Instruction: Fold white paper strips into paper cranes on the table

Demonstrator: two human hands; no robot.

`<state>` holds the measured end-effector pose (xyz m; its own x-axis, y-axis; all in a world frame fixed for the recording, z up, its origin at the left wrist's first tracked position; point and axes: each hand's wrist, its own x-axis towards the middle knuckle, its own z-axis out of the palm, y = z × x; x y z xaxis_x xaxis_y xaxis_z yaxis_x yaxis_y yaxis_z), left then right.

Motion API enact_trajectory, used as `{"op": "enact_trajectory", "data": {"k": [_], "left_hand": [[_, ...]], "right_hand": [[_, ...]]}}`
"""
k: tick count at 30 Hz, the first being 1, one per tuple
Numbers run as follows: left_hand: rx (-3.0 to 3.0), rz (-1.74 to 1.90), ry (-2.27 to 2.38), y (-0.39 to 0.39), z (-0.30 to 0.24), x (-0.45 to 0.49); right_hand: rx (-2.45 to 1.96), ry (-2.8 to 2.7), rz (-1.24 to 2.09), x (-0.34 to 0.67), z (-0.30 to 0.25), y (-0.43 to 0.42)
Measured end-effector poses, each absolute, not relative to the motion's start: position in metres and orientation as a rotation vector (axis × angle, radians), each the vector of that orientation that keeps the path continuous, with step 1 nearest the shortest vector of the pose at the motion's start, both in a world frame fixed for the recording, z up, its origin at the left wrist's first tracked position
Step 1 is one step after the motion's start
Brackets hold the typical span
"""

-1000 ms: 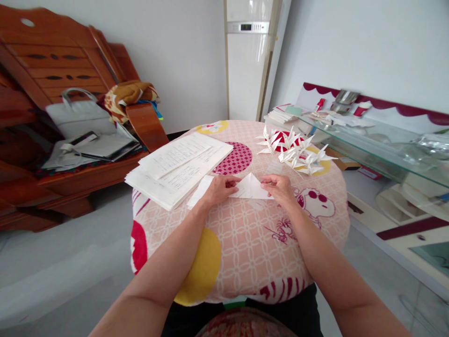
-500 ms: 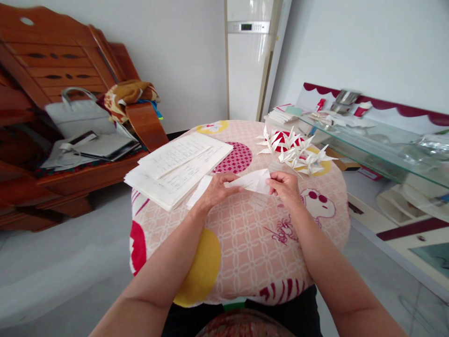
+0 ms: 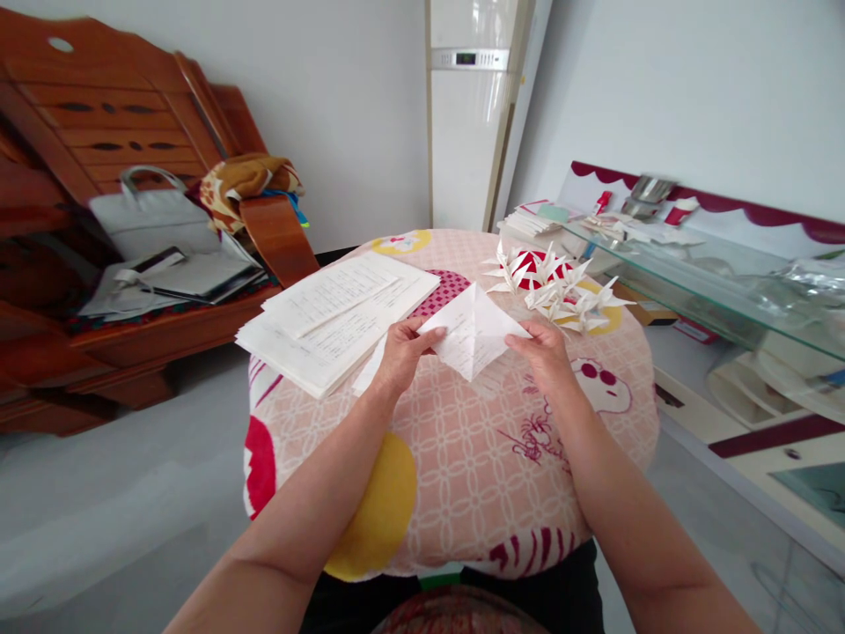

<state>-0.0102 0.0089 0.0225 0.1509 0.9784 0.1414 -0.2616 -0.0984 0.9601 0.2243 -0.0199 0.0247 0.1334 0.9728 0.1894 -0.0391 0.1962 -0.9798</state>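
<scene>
Between left grip (image 3: 402,352) and right grip (image 3: 545,354) — creased paper (image 3: 472,333) spreads.

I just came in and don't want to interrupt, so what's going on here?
A person holds a creased piece of white paper opened out like a diamond, the fingers of the left hand and right hand pinching opposite corners. On the round table, a stack of written sheets lies to the left, and pointed folded paper shapes sit at the far right.
</scene>
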Motion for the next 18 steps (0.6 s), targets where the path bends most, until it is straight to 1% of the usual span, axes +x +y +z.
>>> {"op": "enact_trajectory", "data": {"k": [3, 9, 12, 14, 16, 18], "left_hand": [[1.193, 1.207, 0.785, 0.007, 0.023, -0.011], [1.347, 1.116, 0.524, 0.008, 0.023, -0.017], [1.657, 1.186, 0.471, 0.012, 0.019, -0.018], [1.964, 1.259, 0.538, 0.013, 0.019, -0.018], [2.276, 1.216, 0.617, 0.014, 0.019, -0.019], [2.524, 1.062, 0.624, 0.014, 0.02, -0.02]], "right_hand": [[-1.02, -1.003, 1.166, 0.219, 0.023, -0.019], [-0.985, -0.828, 1.373, 0.227, 0.024, -0.015], [-1.019, -0.844, 1.442, 0.232, 0.026, -0.015], [-1.071, -0.887, 1.469, 0.232, 0.026, -0.015], [-1.122, -0.945, 1.471, 0.231, 0.024, -0.015], [-1.161, -1.011, 1.448, 0.23, 0.02, -0.013]]}}
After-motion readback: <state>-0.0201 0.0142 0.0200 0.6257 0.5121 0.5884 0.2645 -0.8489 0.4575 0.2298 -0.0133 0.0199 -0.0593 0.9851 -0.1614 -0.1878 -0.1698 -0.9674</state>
